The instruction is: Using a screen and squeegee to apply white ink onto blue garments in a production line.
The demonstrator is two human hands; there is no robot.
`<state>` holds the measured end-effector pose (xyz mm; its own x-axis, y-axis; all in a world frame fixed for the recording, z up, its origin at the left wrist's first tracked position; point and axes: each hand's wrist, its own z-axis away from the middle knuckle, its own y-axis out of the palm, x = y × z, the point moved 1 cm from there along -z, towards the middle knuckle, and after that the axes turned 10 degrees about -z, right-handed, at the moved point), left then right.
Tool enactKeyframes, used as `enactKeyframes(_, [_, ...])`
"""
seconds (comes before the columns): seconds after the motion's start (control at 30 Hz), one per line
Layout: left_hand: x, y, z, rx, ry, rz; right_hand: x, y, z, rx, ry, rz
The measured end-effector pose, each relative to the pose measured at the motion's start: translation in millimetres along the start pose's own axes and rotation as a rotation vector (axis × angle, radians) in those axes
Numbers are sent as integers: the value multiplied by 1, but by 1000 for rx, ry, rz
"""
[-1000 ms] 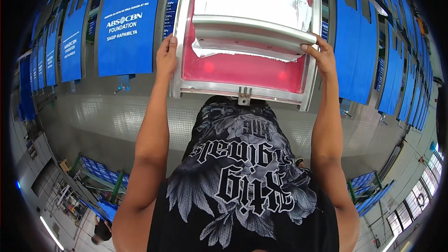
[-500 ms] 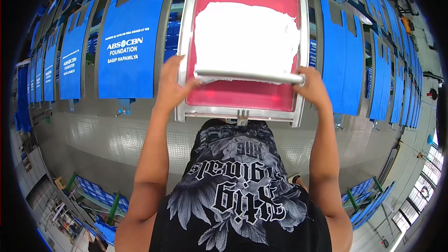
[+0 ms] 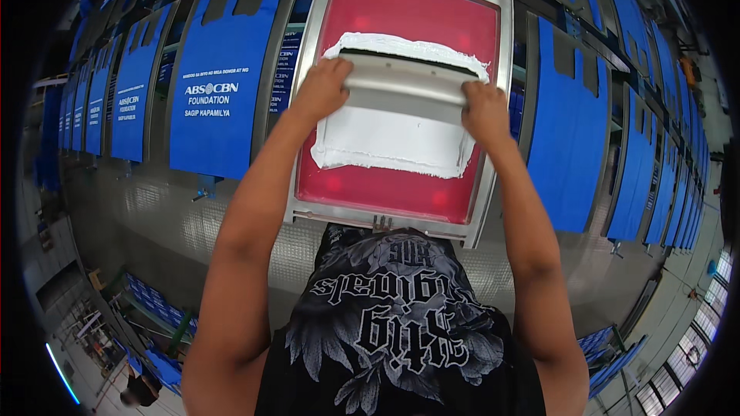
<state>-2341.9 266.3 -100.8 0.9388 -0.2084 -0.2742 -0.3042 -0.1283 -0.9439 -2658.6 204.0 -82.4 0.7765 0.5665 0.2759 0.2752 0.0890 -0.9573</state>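
Observation:
In front of me lies a screen-printing frame [image 3: 502, 54] of bare metal, its mesh [image 3: 362, 192] showing red. White ink [image 3: 393, 142] is spread over the middle of the mesh, with a thick ridge along its far edge. A wide metal squeegee [image 3: 408, 81] stretches across the ink towards its far side. My left hand [image 3: 327, 85] is closed round the squeegee's left end. Its right end is in the grip of my right hand [image 3: 487, 112]. Whatever lies under the frame is hidden.
Blue bags [image 3: 212, 92] lie on boards in a row to the left, several with white print. More blue bags [image 3: 566, 123] line the right side. Racks with blue sheets [image 3: 154, 304] stand behind me. A person [image 3: 139, 389] is at the lower left.
Both hands have moved the squeegee from the near edge of the ink to its far part. Its broad face now shows, and my fingers have closed round its ends.

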Motion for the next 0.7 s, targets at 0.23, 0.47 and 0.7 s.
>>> enactKeyframes(0.23, [-48, -48, 103, 210, -92, 64, 58, -40, 87, 134, 16, -274])
enactKeyframes(0.47, [-54, -31, 134, 61, -66, 108, 70, -27, 122, 143, 93, -291])
enactKeyframes(0.7, [7, -19, -59, 297, -239, 68, -15, -28, -54, 188, 75, -16])
